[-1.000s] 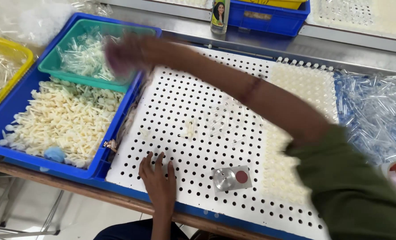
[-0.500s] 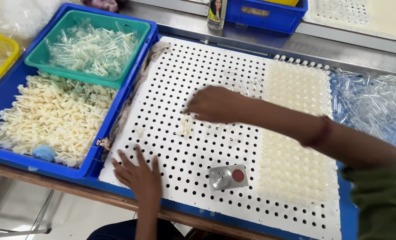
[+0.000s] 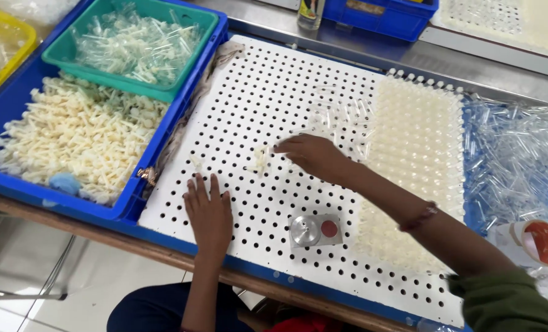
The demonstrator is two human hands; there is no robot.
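Note:
A white perforated board [image 3: 268, 98] lies in front of me, its right part filled with rows of cream plastic pieces [image 3: 412, 147]. My left hand [image 3: 209, 212] rests flat on the board's near left part, fingers spread, holding nothing. My right hand [image 3: 311, 157] lies palm down mid-board, fingertips beside a small cluster of cream pieces [image 3: 260, 161]. Whether it grips anything is hidden. Clear plastic tubes [image 3: 341, 117] lie loose on the board just beyond it.
A blue crate [image 3: 181, 126] at left holds a heap of cream pieces [image 3: 71, 138] and a green tray [image 3: 191, 43] of clear tubes. A metal knob on a small block [image 3: 314, 230] sits near the front edge. Clear tubes [image 3: 520, 160] pile at right, beside a tape roll [image 3: 541, 243].
My right hand came back from the green tray to the middle of the board and moved slightly nearer me. The left hand stayed flat on the board. The camera view shifted.

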